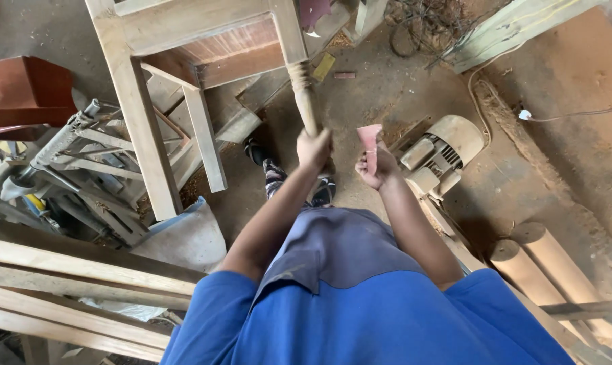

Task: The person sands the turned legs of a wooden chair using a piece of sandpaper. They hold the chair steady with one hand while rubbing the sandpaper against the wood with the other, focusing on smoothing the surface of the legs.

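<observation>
My left hand (pixel 314 150) grips the lower end of a turned wooden leg (pixel 303 91) of an unfinished wooden chair frame (pixel 184 40) that lies tipped on the dusty floor. My right hand (pixel 377 165) holds a folded piece of reddish sandpaper (pixel 370 138) just to the right of the leg, apart from the wood. My feet in patterned footwear (pixel 275 177) show below the hands.
An electric motor (pixel 441 152) sits on the floor to the right. Two wooden cylinders (pixel 543 260) lie at the lower right. Long planks (pixel 76 284) and metal clamps (pixel 83 155) crowd the left. A cable (pixel 570 115) runs across the right floor.
</observation>
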